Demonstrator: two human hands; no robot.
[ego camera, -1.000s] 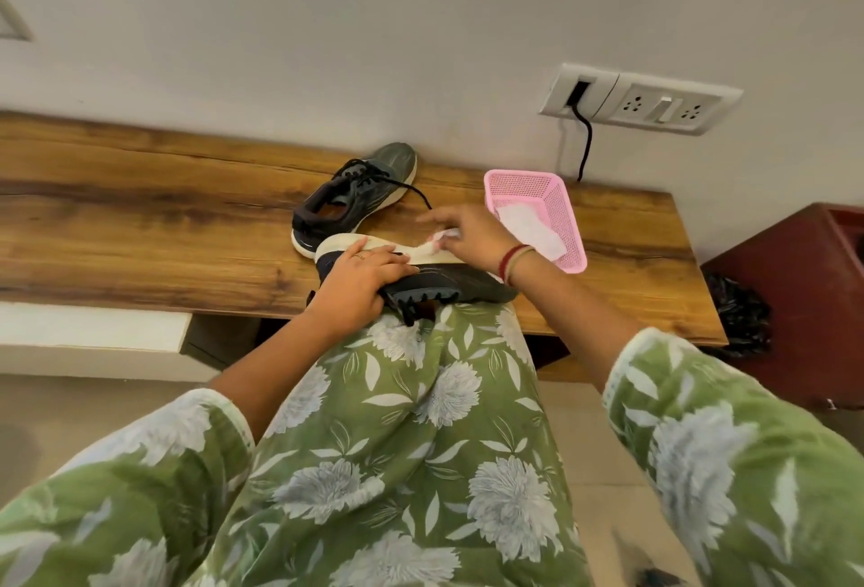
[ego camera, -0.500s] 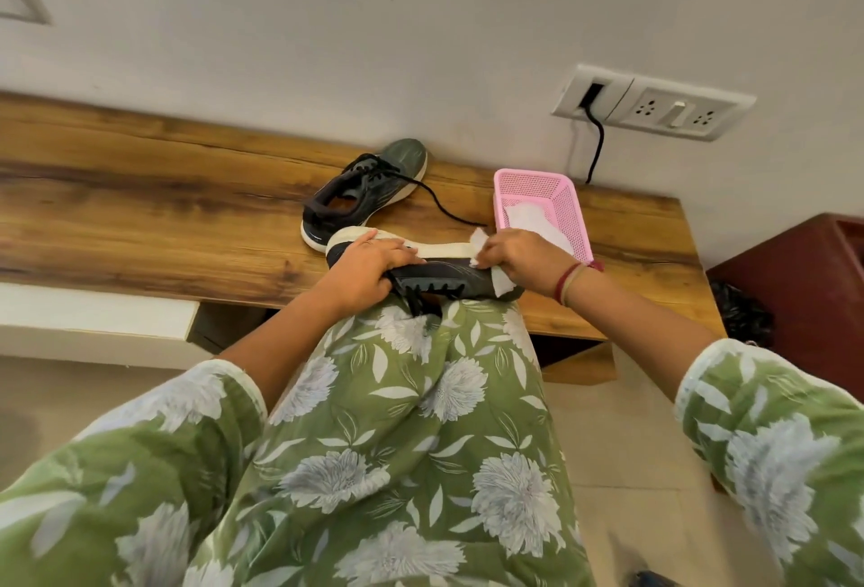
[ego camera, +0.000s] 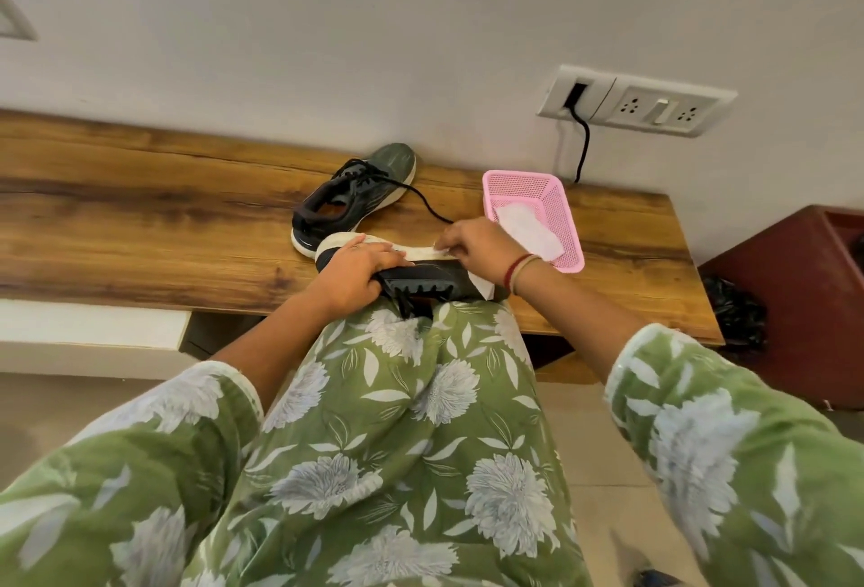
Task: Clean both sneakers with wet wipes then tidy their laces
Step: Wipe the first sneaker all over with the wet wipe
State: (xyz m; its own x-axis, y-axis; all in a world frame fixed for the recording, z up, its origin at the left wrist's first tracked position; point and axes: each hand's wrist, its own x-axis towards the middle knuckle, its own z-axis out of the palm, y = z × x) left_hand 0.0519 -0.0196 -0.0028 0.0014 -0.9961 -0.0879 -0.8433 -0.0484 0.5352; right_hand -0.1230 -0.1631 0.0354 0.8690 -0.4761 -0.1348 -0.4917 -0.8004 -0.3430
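The left hand [ego camera: 355, 275] curls round a sneaker [ego camera: 430, 280] lying on its side at the bench's [ego camera: 140, 222] front edge. The right hand [ego camera: 477, 245], fingers bent, pinches a wipe [ego camera: 484, 289] against its white sole. There are two of each: the second sneaker [ego camera: 355, 203] stands farther back on the bench, and the second wipe [ego camera: 526, 231] lies in the one basket [ego camera: 561, 212] towards the bench's right end.

Domestic room in a home, not a workplace. Evidence: wood-grain counter [ego camera: 140, 222] fixed along a plain off-white painted wall [ego camera: 327, 49]; household switch-and-socket plate [ego camera: 654, 105] w/ a black cable [ego camera: 583, 142] plugged in; small pink plastic basket [ego camera: 519, 174] and a worn sneaker [ego camera: 360, 198] lying on the counter; maroon box [ego camera: 804, 296] w/ a black plastic bag [ego camera: 734, 310] beside it at right; beige floor [ego camera: 56, 404] below.
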